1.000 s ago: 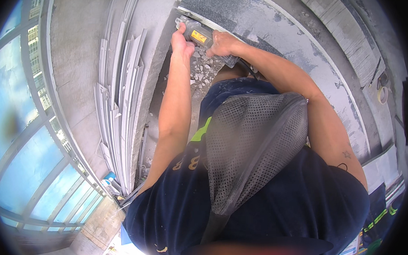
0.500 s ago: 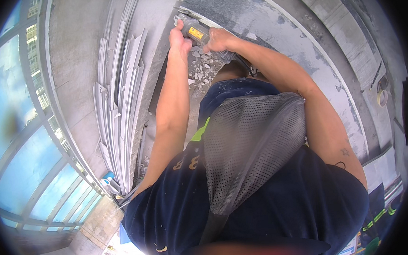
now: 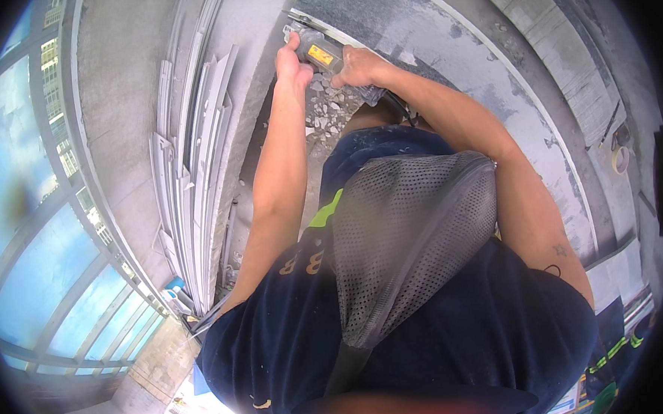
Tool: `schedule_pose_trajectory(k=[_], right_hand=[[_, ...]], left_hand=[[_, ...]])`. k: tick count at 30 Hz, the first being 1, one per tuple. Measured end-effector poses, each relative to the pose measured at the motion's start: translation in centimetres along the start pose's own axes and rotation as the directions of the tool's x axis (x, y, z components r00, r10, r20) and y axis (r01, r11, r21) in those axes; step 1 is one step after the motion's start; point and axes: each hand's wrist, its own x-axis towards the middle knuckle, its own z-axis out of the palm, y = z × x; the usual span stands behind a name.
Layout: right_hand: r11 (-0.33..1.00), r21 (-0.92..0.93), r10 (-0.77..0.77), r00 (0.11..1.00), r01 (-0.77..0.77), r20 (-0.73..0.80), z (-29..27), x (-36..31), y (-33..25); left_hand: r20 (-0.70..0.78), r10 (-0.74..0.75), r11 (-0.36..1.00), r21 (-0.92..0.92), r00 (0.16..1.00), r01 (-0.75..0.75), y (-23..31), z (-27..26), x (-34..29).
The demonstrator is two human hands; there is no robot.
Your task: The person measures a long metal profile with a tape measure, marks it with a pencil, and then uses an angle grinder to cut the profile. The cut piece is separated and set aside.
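A dusty grey angle grinder with a yellow label is held in both hands at the top middle. My left hand is closed around its head end. My right hand wraps the body behind the label. The grinder's disc lies along the near left edge of a grey stone slab, largely hidden, so I cannot tell whether it spins or touches the edge. Below the tool, broken stone chips lie in a gap in front of my legs.
Long metal profiles lie stacked along the left on a concrete ledge. Tall windows line the far left. A roll of tape sits at the right edge. A dark mesh bag hangs on my chest.
My right hand and the rear of the grinder have shifted very slightly to the right. My left hand stays in nearly the same place with its grip kept.
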Motion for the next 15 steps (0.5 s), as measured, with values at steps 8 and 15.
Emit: schedule_pose_trajectory(k=[8, 15], right_hand=[[0.999, -0.011, -0.039, 0.999, 0.039, -0.01, 0.2, -1.0, 0.7], [0.999, -0.035, -0.011, 1.0, 0.012, 0.02, -0.1, -1.6, 0.6]], left_hand=[[0.013, 0.001, 1.0, 0.003, 1.0, -0.001, -0.7, 0.1, -0.9], [0.009, 0.01, 1.0, -0.001, 1.0, -0.01, -1.1, 0.6, -1.7]])
